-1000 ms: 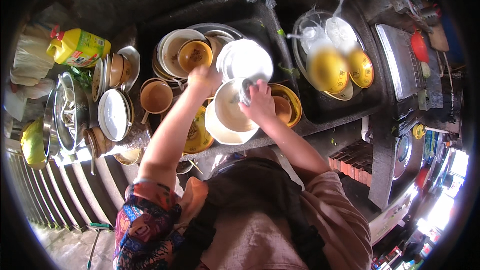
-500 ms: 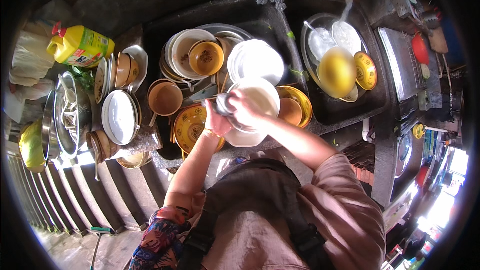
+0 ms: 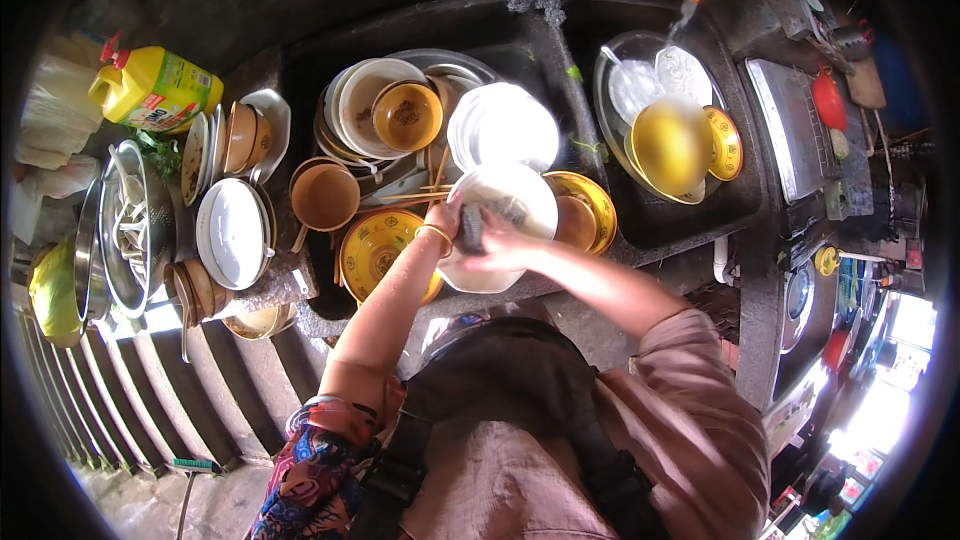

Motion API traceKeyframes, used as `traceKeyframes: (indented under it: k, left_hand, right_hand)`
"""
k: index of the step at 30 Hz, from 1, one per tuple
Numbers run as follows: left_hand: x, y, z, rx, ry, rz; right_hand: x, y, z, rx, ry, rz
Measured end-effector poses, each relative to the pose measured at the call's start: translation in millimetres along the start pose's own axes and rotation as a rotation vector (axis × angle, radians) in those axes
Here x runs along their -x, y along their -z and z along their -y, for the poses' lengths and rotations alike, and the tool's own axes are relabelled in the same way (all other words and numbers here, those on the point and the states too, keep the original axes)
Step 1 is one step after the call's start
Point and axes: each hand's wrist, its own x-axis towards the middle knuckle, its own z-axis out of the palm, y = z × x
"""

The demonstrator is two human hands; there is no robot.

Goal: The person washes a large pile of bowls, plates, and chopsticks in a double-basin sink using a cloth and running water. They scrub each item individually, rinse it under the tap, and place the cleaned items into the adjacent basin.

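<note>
Over the front of the left basin sits a white bowl (image 3: 530,195), its open side up. My left hand (image 3: 445,225) is closed at its left rim, the thumb over the edge and the other fingers hidden. My right hand (image 3: 503,243) reaches into the bowl, fingers pressed on a grey scrubbing cloth (image 3: 468,227) between the two hands. Just behind stands a stack of white bowls (image 3: 510,125). Yellow patterned bowls flank the hands: a left bowl (image 3: 380,252) and a right bowl (image 3: 603,205) holding a brown one.
A brown pot (image 3: 325,195) and stacked bowls (image 3: 365,100) fill the left basin, with chopsticks (image 3: 415,198) among them. In the right basin a metal basin (image 3: 603,90) holds a yellow bowl (image 3: 665,145). Dishes and a yellow detergent jug (image 3: 160,90) crowd the left ledge.
My left hand has moved from over the bowl to its left rim. The cloth has come lower and closer in, with my right hand spreading over the inside. The view has shifted slightly.
</note>
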Motion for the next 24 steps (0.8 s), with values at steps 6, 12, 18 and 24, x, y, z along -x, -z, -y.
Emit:
traceKeyframes:
  k: [6,12,18,24]
  left_hand:
    - [5,27,-17,0.084,0.182,0.209]
    - [38,42,-55,0.249,0.016,0.195]
    - [65,22,-57,1.192,-0.369,0.549]
    - [94,67,-77,0.926,-0.559,0.474]
  right_hand:
    - [-5,15,22,0.189,-0.035,0.184]
    - [-8,104,24,-0.828,-0.306,0.039]
    - [-17,92,-17,-1.84,-0.082,-0.072]
    - [-10,86,-43,-0.787,-0.027,-0.472]
